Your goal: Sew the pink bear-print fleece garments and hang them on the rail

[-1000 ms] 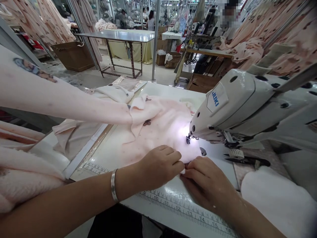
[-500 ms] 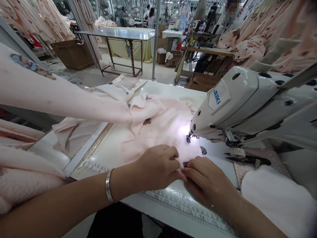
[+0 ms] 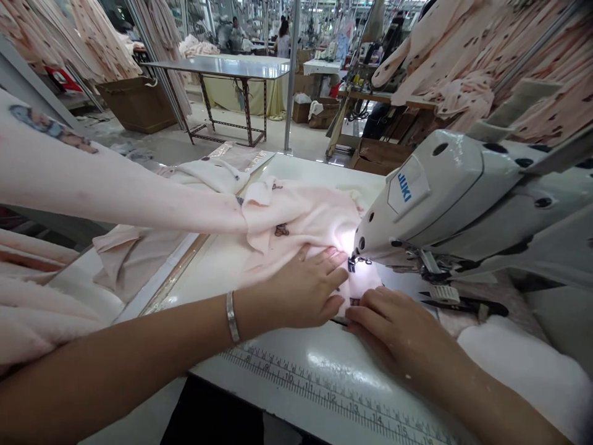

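Observation:
Pale pink fleece fabric (image 3: 310,210) with small printed figures lies on the white machine table, part of it beneath the lit presser foot (image 3: 352,263) of a sewing machine (image 3: 430,191). My left hand (image 3: 308,287), a silver bangle on its wrist, rests on the fabric left of the foot with fingers stretched out. Nearer to me, my right hand (image 3: 389,321) has its fingers curled, gripping the fabric's near edge between thumb and fingers. The thumb is mostly hidden.
Black thread snips (image 3: 467,301) lie right of the needle area. A printed ruler scale (image 3: 324,392) runs along the table's front. More fabric (image 3: 106,179) stretches in from the left. White cloth (image 3: 523,364) sits at right. Behind are a metal table (image 3: 222,65) and cardboard box (image 3: 136,102).
My left hand has let go of the near edge, moved forward towards the presser foot and flattened onto the fabric. My right hand has stayed nearly in place at the edge.

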A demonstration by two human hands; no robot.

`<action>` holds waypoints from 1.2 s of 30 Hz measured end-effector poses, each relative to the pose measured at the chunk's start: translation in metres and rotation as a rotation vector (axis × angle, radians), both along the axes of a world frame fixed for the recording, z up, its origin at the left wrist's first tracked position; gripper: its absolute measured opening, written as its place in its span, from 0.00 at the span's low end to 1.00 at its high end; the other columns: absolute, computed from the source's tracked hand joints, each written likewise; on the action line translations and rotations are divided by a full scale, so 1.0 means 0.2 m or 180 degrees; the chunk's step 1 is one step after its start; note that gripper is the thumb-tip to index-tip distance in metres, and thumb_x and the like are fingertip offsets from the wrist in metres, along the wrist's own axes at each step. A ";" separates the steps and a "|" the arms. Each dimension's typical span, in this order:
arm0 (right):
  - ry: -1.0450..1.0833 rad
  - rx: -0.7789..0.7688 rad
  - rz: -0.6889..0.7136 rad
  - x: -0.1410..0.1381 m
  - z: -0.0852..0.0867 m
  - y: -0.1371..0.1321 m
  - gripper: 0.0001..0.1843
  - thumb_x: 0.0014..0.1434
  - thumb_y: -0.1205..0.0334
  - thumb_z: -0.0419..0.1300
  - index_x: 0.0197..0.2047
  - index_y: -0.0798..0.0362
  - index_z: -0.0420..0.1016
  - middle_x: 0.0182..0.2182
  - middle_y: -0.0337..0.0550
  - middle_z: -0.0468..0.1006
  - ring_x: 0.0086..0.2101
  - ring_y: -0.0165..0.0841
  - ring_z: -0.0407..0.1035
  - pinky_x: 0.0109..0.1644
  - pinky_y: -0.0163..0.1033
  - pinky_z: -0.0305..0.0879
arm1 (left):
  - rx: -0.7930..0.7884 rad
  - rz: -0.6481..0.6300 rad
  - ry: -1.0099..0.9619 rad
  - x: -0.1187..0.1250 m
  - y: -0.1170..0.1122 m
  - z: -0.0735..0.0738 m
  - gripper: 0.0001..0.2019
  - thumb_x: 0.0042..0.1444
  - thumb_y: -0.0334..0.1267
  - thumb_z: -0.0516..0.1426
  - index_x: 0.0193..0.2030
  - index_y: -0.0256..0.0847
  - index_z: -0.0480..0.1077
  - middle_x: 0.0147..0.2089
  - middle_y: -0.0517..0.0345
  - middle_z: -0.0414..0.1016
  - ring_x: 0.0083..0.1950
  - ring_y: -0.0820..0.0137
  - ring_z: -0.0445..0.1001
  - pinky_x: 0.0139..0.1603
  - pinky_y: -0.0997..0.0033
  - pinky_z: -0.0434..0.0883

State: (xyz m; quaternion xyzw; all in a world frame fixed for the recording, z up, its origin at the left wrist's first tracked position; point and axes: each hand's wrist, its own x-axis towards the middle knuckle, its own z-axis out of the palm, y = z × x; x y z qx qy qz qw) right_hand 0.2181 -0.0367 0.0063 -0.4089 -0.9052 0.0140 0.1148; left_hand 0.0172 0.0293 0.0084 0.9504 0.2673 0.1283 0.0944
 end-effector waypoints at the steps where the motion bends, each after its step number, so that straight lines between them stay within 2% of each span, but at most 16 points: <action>1: -0.0112 0.0013 -0.0037 0.02 0.00 0.03 0.10 0.65 0.62 0.49 0.40 0.51 0.71 0.31 0.43 0.69 0.32 0.34 0.62 0.34 0.40 0.55 | -0.0036 0.0003 -0.0045 0.02 0.05 0.00 0.16 0.62 0.40 0.47 0.53 0.36 0.62 0.64 0.45 0.60 0.67 0.57 0.54 0.64 0.48 0.55; 4: -0.0248 0.0058 -0.0201 0.07 0.00 0.10 0.10 0.66 0.60 0.49 0.43 0.50 0.70 0.34 0.43 0.69 0.32 0.33 0.65 0.34 0.39 0.58 | -0.0035 -0.0020 -0.0160 0.06 0.16 0.00 0.17 0.61 0.40 0.48 0.54 0.36 0.62 0.63 0.46 0.62 0.67 0.60 0.55 0.65 0.54 0.54; 6: -0.0274 0.0081 -0.0299 0.08 0.00 0.12 0.10 0.66 0.59 0.48 0.43 0.50 0.69 0.33 0.43 0.69 0.31 0.33 0.65 0.34 0.39 0.58 | -0.0025 -0.0058 -0.0196 0.07 0.19 -0.01 0.20 0.61 0.41 0.49 0.58 0.35 0.59 0.64 0.45 0.60 0.66 0.61 0.55 0.66 0.56 0.52; 9: -0.0275 0.0061 -0.0299 0.08 -0.01 0.10 0.10 0.66 0.58 0.48 0.41 0.49 0.69 0.33 0.42 0.69 0.32 0.33 0.66 0.35 0.39 0.60 | -0.0153 -0.0015 -0.0209 0.06 0.17 -0.02 0.22 0.62 0.43 0.48 0.60 0.35 0.56 0.63 0.44 0.61 0.67 0.61 0.55 0.67 0.55 0.49; 13: -0.0064 -0.0025 -0.0309 0.06 -0.02 0.05 0.10 0.66 0.57 0.49 0.43 0.48 0.69 0.34 0.42 0.69 0.33 0.32 0.67 0.38 0.40 0.62 | -0.0237 0.0001 -0.0189 0.04 0.13 -0.01 0.17 0.62 0.42 0.48 0.54 0.37 0.61 0.63 0.46 0.62 0.69 0.60 0.51 0.68 0.53 0.47; 20: 0.0101 -0.0008 -0.0301 0.06 -0.04 0.05 0.08 0.65 0.59 0.50 0.42 0.49 0.70 0.34 0.43 0.70 0.33 0.32 0.67 0.39 0.39 0.62 | -0.0119 -0.0070 -0.0228 0.05 0.14 0.01 0.14 0.61 0.41 0.49 0.50 0.36 0.63 0.60 0.45 0.64 0.66 0.58 0.56 0.65 0.53 0.52; 29: 0.0242 -0.0185 -0.0413 0.04 -0.03 0.03 0.08 0.66 0.60 0.50 0.40 0.49 0.70 0.33 0.41 0.68 0.32 0.32 0.65 0.39 0.40 0.62 | -0.0119 -0.0071 -0.0210 0.04 0.10 0.01 0.14 0.60 0.40 0.49 0.49 0.36 0.62 0.61 0.44 0.62 0.66 0.58 0.55 0.63 0.53 0.56; 31: 0.0284 -0.0214 -0.0456 0.03 -0.03 0.03 0.08 0.66 0.60 0.50 0.40 0.49 0.70 0.33 0.42 0.68 0.32 0.32 0.66 0.39 0.41 0.62 | -0.0012 -0.0056 -0.0222 0.04 0.09 0.02 0.13 0.60 0.41 0.51 0.48 0.36 0.63 0.57 0.45 0.65 0.62 0.57 0.60 0.61 0.52 0.58; 33: 0.0408 -0.0273 -0.0461 0.04 -0.04 0.03 0.08 0.65 0.61 0.50 0.40 0.48 0.70 0.34 0.42 0.69 0.32 0.31 0.67 0.39 0.40 0.64 | 0.0198 -0.0081 -0.0171 0.04 0.09 0.03 0.09 0.60 0.39 0.51 0.44 0.36 0.65 0.50 0.48 0.68 0.54 0.59 0.65 0.55 0.56 0.62; 35: 0.0599 -0.0424 -0.0448 0.04 -0.04 0.03 0.08 0.65 0.61 0.51 0.40 0.48 0.72 0.35 0.43 0.71 0.32 0.31 0.68 0.39 0.40 0.66 | 0.0421 -0.0280 -0.0136 0.04 0.08 0.04 0.05 0.60 0.33 0.51 0.37 0.37 0.67 0.43 0.52 0.70 0.45 0.63 0.67 0.47 0.62 0.65; 36: 0.0756 -0.0530 -0.0505 0.05 -0.05 0.03 0.08 0.64 0.60 0.52 0.40 0.47 0.72 0.36 0.43 0.73 0.32 0.31 0.70 0.39 0.40 0.67 | 0.0472 -0.0421 -0.0121 0.04 0.08 0.05 0.06 0.60 0.30 0.51 0.34 0.38 0.68 0.40 0.53 0.70 0.41 0.65 0.66 0.45 0.64 0.65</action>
